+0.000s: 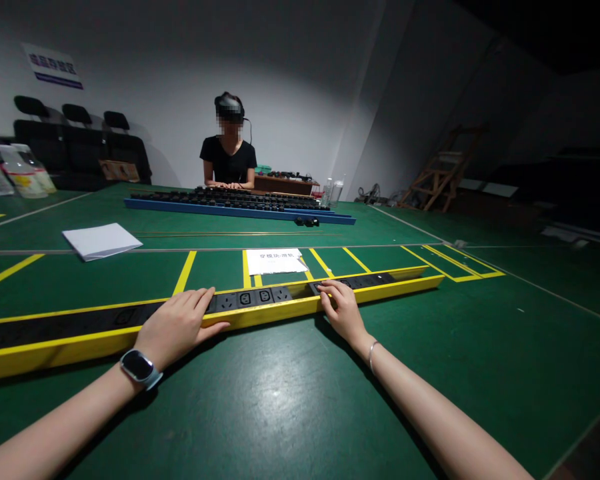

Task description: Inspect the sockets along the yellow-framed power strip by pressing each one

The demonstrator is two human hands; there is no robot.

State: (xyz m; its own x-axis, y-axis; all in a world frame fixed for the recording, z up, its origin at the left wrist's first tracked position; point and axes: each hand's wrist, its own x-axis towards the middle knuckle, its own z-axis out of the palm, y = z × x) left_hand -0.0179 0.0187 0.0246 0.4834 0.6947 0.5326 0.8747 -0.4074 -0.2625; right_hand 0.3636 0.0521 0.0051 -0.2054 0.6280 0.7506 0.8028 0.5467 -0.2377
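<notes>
Left hand: fingers clamped across the yellow rail, reaching to its far wall, thumb along the near wall. Right hand: fingers bent, tips at a black socket just right of a gap in the row, thumb at the near wall; pinching or merely resting, cannot tell.

Rail: one, long, lying slantwise across the surface before the person, left end out of view. Contents: row of black sockets, visible between the hands and to either side.

Worn: watch, left wrist; bracelet, right wrist.

Just beyond the rail: printed card, white; yellow tape, several strips; folded paper, to the left.

Farther: thin rods; blue rail, black parts massed behind it; small black pieces near its right end.

Far side: co-worker, black shirt, headgear, hands at the black parts.

Background: chairs, three, dark; wall sign; wooden frame, right.
</notes>
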